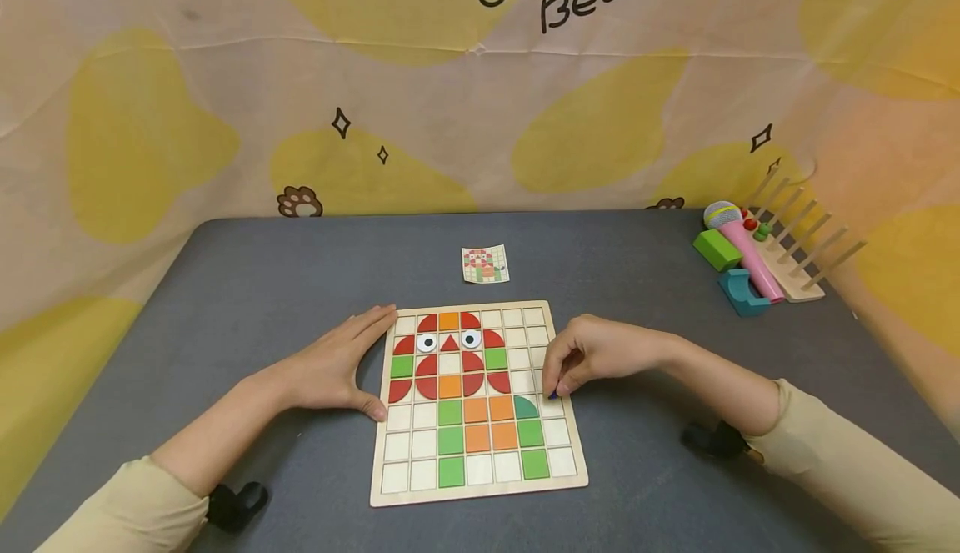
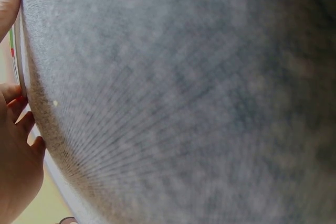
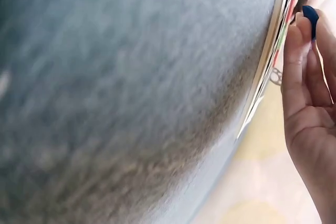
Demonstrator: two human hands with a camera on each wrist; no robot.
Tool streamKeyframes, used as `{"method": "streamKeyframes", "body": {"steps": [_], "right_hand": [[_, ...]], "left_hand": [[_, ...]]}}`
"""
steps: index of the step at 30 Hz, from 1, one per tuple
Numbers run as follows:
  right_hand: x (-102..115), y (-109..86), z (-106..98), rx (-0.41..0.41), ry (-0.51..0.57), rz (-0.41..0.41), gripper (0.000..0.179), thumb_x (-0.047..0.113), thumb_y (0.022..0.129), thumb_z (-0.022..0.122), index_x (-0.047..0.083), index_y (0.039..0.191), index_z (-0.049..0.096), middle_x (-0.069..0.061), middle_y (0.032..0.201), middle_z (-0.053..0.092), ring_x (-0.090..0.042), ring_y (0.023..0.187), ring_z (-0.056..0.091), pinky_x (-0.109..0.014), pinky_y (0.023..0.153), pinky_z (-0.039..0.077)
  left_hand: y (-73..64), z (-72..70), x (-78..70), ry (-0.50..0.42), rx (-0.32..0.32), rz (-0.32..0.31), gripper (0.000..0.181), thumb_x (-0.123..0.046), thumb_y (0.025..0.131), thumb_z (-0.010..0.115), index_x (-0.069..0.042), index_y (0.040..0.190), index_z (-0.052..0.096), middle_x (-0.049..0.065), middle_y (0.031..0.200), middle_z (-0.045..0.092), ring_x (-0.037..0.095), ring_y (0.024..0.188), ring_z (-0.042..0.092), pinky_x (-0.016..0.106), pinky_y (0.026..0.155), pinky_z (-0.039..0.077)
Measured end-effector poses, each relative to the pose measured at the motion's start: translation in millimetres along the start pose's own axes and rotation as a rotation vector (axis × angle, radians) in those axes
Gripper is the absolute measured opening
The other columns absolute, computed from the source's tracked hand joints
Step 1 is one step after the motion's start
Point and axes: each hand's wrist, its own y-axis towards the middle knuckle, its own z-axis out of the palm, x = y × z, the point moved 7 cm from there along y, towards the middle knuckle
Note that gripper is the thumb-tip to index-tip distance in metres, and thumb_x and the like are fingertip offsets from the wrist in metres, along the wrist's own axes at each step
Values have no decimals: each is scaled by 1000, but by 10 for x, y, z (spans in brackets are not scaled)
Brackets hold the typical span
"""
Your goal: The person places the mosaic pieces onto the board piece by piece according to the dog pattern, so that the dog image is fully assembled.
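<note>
A square wooden grid board [image 1: 480, 495] lies on the table, partly filled with red rounded tiles [image 1: 426, 385], orange squares [image 1: 476, 409], green squares [image 1: 452, 471] and two eye tiles [image 1: 471, 339]. A teal quarter-circle tile [image 1: 526, 407] fills a cell on the right side. My left hand [image 1: 326, 369] rests along the board's left edge, thumb and fingers spread apart. Over the right-hand columns, my right hand [image 1: 603, 353] pinches a small dark blue tile [image 3: 312, 20] between thumb and fingertips. In the head view only a sliver of that tile shows, close over a cell.
Behind the board lies a small pattern card [image 1: 485, 264]. At the table's back right are a pink toy microphone [image 1: 750, 257], a green block [image 1: 717, 250], a teal arch block [image 1: 742, 293] and a wooden peg rack [image 1: 810, 289]. A printed cloth [image 1: 420, 119] hangs behind the table.
</note>
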Motion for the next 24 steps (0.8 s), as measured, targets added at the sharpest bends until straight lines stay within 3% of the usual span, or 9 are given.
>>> {"method": "streamKeyframes", "body": {"steps": [11, 24], "right_hand": [[-46, 70, 85, 37, -46, 86, 16, 11, 76, 84, 17, 90, 79, 4, 86, 77, 1, 67, 59, -19, 62, 54], [16, 110, 117, 43, -167, -16, 11, 14, 77, 83, 18, 87, 80, 4, 87, 72, 3, 71, 57, -17, 63, 54]], "left_hand": [[9, 4, -5, 2, -2, 9, 132, -77, 57, 77, -11, 158, 22, 11, 166, 20, 38, 153, 19, 61, 122, 22], [4, 0, -8, 1, -2, 13, 133, -77, 57, 78, -10, 157, 22, 11, 166, 21, 38, 153, 19, 61, 122, 23]]}}
